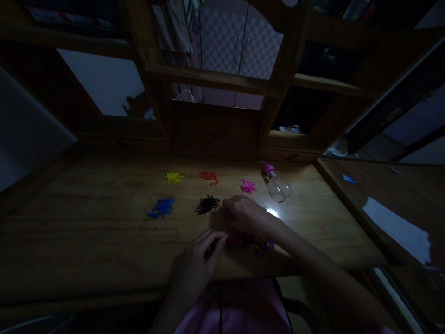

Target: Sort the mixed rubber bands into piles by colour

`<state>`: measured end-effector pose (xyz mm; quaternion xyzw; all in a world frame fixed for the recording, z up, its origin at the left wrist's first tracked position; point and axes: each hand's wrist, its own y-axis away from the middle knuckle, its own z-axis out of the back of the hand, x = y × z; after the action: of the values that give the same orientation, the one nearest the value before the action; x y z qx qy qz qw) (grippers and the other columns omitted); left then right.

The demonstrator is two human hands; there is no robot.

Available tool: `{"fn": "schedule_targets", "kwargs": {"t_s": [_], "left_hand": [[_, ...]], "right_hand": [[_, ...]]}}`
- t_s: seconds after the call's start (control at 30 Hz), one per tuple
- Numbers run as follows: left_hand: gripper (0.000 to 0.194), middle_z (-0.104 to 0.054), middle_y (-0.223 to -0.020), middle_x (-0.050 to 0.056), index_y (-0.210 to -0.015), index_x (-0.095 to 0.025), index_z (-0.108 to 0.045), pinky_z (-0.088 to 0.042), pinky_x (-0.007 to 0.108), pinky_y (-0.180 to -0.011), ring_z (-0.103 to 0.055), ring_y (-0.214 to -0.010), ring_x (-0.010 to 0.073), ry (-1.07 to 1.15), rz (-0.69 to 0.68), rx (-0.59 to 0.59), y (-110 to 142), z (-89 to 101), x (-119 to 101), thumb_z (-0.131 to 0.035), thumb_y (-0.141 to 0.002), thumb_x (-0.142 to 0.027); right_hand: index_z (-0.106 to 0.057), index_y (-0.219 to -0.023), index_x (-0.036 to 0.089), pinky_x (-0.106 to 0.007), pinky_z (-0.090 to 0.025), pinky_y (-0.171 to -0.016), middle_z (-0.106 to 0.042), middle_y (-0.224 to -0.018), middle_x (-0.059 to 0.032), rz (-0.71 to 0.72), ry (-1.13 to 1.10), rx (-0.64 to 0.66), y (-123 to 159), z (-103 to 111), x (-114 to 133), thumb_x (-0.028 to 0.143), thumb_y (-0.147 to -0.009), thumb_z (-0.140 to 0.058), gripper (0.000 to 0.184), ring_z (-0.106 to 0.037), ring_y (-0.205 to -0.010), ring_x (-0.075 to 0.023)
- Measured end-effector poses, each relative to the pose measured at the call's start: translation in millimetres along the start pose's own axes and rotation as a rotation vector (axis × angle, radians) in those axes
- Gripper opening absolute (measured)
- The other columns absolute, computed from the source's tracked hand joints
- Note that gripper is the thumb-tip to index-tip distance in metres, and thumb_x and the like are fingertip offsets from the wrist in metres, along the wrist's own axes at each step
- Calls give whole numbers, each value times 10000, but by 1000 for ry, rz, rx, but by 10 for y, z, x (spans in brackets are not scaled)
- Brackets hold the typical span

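Note:
My left hand [201,255] is at the table's front, thumb and forefinger pinched at the edge of a mixed-colour heap of thin bands [259,245]; what they hold is too dark to make out. My right hand [245,214] reaches over that heap, its fingers curled downward beside a pile of black bands [207,204]; anything in its fingertips is hidden. Farther back lie piles of yellow bands [173,177], red bands [209,176] and pink bands [248,186]. A pile of blue bands [162,207] sits at the left.
A clear bottle with a pink cap [277,183] lies on the wooden table [86,222], right of the pink pile. Wooden shelving [215,130] rises along the back edge. White paper [398,227] rests on a surface at the right. The room is dim.

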<state>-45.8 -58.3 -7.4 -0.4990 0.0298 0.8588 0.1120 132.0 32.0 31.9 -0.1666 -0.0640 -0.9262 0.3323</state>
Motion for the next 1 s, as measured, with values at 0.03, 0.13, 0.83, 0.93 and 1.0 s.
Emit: {"fn": "schedule_targets", "kwargs": {"t_s": [0.03,0.13,0.83,0.93,1.0], "left_hand": [[188,-697,-942,-1,-929,-256,-648,-478,232,-766,-661,-886,164,5,5,2,2,1,-3,-477,-965,-322],[205,-696,-930,-8,-917,-258,-655,-474,232,-765,-659,-877,160,7,23,16,6,9,-22,-474,-969,-340],[137,-674,-947,-3,-940,-265,-661,-484,255,-796,-645,-893,167,-9,-14,-122,-20,-25,92,-527,-947,-291],[137,-669,-954,2,-955,-266,-665,-497,257,-782,-648,-868,165,-6,-36,-120,-31,-31,97,-530,-944,-287],[135,-669,-966,6,-962,-267,-666,-506,257,-781,-650,-881,165,6,-46,-119,-38,-30,93,-533,-943,-282]], "right_hand": [[-632,-939,159,-246,-386,-664,-683,-865,-52,-2,-66,5,15,37,-18,76,-760,-609,199,-591,-753,-153],[-644,-984,181,-222,-392,-618,-680,-852,-21,-30,-257,-67,64,210,-160,117,-776,-627,218,-589,-718,-130],[-676,-974,211,-271,-477,-729,-687,-943,-31,-88,-165,-345,609,523,-225,190,-895,-615,103,-630,-798,-144],[-676,-989,218,-281,-490,-718,-695,-909,-23,-196,-141,-412,796,501,-376,171,-884,-619,128,-632,-791,-154],[-674,-987,222,-286,-496,-700,-700,-897,-19,-271,-135,-453,921,476,-477,166,-879,-619,133,-630,-768,-157]]}}
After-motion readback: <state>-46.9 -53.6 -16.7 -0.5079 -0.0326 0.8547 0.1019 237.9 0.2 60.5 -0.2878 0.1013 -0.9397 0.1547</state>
